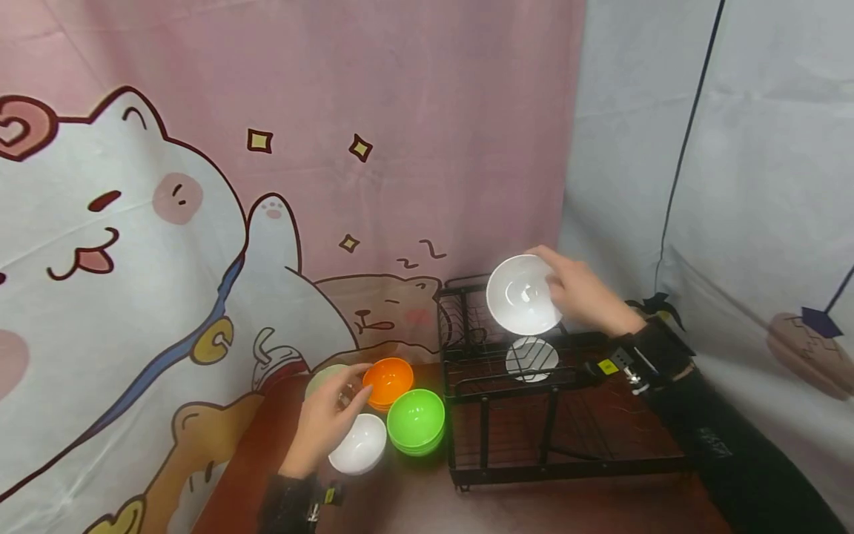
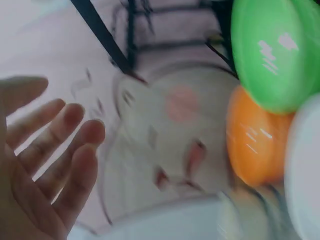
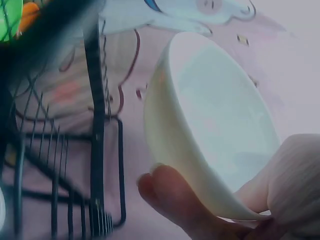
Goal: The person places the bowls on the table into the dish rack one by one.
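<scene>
White bowl [image 1: 523,294] is hanging in the air above the black rack [image 1: 567,470], its hollow facing the wearer, while the right hand [image 1: 579,291] is gripping it narrowly by the rim, digits pressing inside and outside the wall.

Nearest the viewer, the tabletop [image 1: 394,508] is spreading in front of the rack. To the rack's left, the left hand [image 1: 328,419] is hovering with fingers loosely parted, holding nothing. Just beneath it a 2nd white bowl [image 1: 362,445] is sitting upright, partly hidden. Closer to the rack's left end, a green bowl stack [image 1: 416,419] is standing, with an orange bowl stack [image 1: 389,382] rising just behind and 1 pale green bowl [image 1: 323,378] showing farther left of the rack, half covered by the hand. Within the rack a 3rd white bowl [image 1: 531,359] is showing behind the wires; which tier is bearing it, I cannot tell.

The held bowl is looking light and stiff, its glossy skin probably making it slippery; whether it is plastic or brittle ceramic is remaining unclear, so care is seeming wise. The rim is offering the surest hold, with support under the outer wall.

Farthest, behind the rack, a pink cartoon backdrop [image 1: 427,111] is hanging.
</scene>
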{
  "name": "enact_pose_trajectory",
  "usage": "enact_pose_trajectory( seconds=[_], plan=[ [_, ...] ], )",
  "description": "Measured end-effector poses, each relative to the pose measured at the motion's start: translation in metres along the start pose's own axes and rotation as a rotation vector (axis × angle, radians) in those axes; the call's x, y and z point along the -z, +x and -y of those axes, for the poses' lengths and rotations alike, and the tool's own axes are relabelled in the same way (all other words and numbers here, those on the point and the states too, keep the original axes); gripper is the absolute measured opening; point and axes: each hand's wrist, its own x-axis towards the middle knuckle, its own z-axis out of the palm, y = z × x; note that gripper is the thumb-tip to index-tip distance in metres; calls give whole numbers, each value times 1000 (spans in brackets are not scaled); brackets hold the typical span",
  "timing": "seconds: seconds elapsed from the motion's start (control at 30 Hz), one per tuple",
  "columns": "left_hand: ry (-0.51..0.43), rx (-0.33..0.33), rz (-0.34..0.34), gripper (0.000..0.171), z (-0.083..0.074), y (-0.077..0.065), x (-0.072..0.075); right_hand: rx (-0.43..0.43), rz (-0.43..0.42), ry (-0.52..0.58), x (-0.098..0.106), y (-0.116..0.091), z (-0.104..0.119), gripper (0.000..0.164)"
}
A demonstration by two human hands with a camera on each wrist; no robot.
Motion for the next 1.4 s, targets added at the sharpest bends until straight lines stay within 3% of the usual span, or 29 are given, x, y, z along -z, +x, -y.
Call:
enact_pose_trajectory(
  seconds=[0.2,0.4,0.43,0.6,0.73,0.93,1.07,1.23,1.4],
  plan=[
    [39,193,37,52,69,-49,6,-111,-68,8,23,-9,-29,51],
    [116,194,83,55,131,-94,6,-150,-141,9,31,-14,-64,52],
    [120,182,106,56,140,-100,5,-152,-151,5,31,-15,-69,53],
    [88,268,308,69,173,-126,-5,-165,-166,-1,27,-20,-89,52],
    [92,299,380,80,187,-137,-12,-199,-143,-15,20,-23,-105,53],
    [75,345,420,86,187,-136,-16,-253,-89,-133,1,-36,-145,59],
    [85,331,374,84,189,-138,-20,-289,-30,-202,-18,-47,-170,65],
    [99,287,304,82,195,-146,-28,-310,-1,-260,-41,-57,-185,68],
    [90,303,323,82,194,-150,-22,-233,-39,-325,-67,-63,-188,68]
  ],
)
